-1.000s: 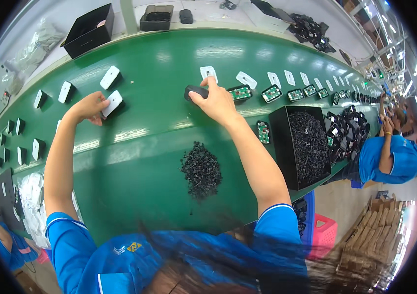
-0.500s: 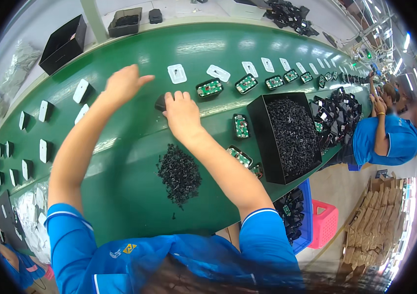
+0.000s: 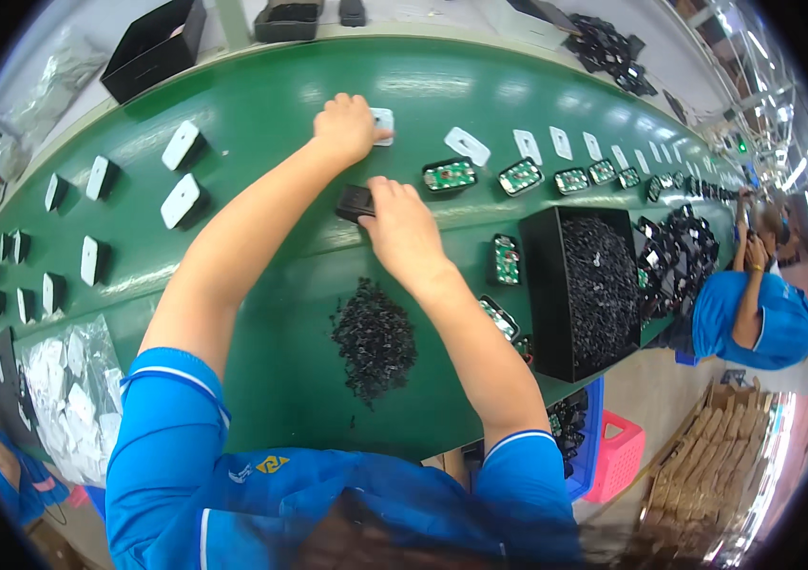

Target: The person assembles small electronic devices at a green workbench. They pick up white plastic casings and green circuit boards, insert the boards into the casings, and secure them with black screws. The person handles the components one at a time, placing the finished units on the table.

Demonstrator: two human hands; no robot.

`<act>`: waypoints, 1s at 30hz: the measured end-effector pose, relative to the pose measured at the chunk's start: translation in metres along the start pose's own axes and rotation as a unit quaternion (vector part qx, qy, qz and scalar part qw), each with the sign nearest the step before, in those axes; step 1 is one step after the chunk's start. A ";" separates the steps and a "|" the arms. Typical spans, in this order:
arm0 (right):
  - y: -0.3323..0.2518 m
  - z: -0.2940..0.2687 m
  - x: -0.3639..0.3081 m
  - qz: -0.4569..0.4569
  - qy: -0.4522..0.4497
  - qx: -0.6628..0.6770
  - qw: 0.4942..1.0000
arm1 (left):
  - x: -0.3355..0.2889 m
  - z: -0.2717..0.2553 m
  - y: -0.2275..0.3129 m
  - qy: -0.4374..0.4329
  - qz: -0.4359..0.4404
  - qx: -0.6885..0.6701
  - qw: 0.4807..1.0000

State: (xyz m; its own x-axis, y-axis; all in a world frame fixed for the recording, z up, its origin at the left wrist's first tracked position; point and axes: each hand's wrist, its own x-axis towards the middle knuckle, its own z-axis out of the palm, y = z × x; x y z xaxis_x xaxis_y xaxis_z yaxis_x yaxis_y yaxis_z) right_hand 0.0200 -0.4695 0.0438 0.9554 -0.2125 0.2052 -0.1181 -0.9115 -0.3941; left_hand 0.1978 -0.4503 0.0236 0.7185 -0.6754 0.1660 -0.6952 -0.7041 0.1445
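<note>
My right hand (image 3: 404,223) is closed on a black plastic housing (image 3: 355,202), holding it on the green work surface, its inside hidden from this angle. Farther out, my left hand (image 3: 345,126) has its fingers curled and its thumb against the edge of a white plastic cover (image 3: 384,122), partly hiding it. Between my forearms lies a loose pile of small black parts (image 3: 373,342). Just right of my right hand sits an open black housing with a green circuit board (image 3: 450,175). Another white cover (image 3: 468,145) lies beyond it.
A tall black bin of small black parts (image 3: 539,294) stands to the right. Several white-topped black units (image 3: 183,201) stand on the left, behind a clear bag of white pieces (image 3: 71,394). A co-worker in blue (image 3: 754,318) is at the far right.
My left hand has moved right and come down onto the white cover. My right hand stays on the black housing, which shows more now. The whole view has shifted slightly.
</note>
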 end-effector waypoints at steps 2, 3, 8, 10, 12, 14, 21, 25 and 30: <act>0.002 0.001 0.000 -0.008 -0.011 -0.003 1.000 | -0.002 -0.004 0.005 0.003 -0.003 -0.010 1.000; 0.001 -0.001 -0.002 -0.007 -0.008 -0.010 1.000 | -0.004 -0.002 0.009 0.012 0.012 -0.011 1.000; -0.004 -0.017 -0.006 -0.031 -0.004 0.013 0.999 | -0.002 0.014 -0.005 0.057 0.030 -0.032 0.997; -0.001 -0.029 -0.006 -0.044 0.033 0.018 0.998 | 0.002 0.013 -0.014 0.041 0.055 -0.040 0.997; -0.001 -0.043 0.001 -0.037 0.086 0.037 0.995 | -0.003 0.009 -0.030 0.024 0.083 -0.041 0.995; 0.006 -0.053 0.014 -0.005 0.137 0.069 0.988 | -0.010 0.002 -0.040 0.009 0.125 -0.048 0.991; 0.037 -0.028 0.064 -0.022 0.091 0.099 0.991 | -0.055 -0.012 -0.074 0.032 0.166 -0.176 0.970; 0.036 -0.012 0.083 -0.068 0.046 0.086 0.993 | -0.067 -0.012 -0.088 0.086 0.193 -0.256 0.943; 0.030 -0.003 0.096 -0.075 -0.003 0.063 0.995 | -0.072 -0.003 -0.097 0.062 0.223 -0.246 0.941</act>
State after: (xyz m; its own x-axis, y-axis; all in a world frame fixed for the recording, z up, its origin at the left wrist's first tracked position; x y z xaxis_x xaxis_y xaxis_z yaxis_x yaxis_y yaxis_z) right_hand 0.1070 -0.5187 0.0544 0.9612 -0.0744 0.2657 0.0611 -0.8816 -0.4681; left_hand 0.2140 -0.3327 0.0002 0.3667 -0.8271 0.4259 -0.8741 -0.1494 0.4622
